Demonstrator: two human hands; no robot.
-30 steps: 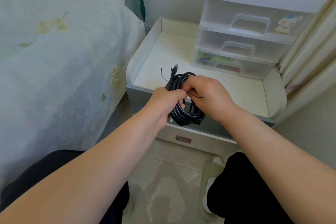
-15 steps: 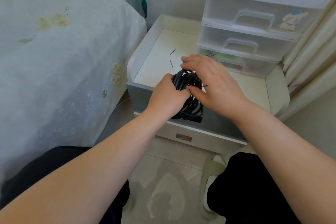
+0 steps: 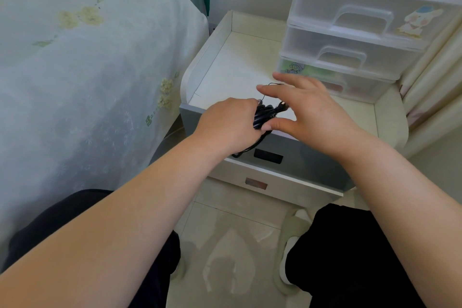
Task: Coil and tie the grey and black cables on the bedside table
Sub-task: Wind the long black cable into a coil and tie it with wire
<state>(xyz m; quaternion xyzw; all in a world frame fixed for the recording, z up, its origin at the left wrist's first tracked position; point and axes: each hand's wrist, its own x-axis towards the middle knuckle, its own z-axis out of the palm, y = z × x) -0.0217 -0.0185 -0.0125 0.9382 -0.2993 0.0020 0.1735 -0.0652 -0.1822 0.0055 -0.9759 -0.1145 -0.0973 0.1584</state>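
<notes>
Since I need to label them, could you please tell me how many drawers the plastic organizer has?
3 show, stacked: top drawer, middle drawer, and bottom drawer sitting on the bedside table. Anything above the frame's edge is hidden.

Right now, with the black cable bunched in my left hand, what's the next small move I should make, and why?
Probably pinch the thin black tie wire with your right hand and wrap it round the bundle. Your left hand grips the coiled black cable at the bedside table's front edge, while the right hand's fingers are spread open and the wire arcs loose beside them, so the coil looks not yet secured.
</notes>
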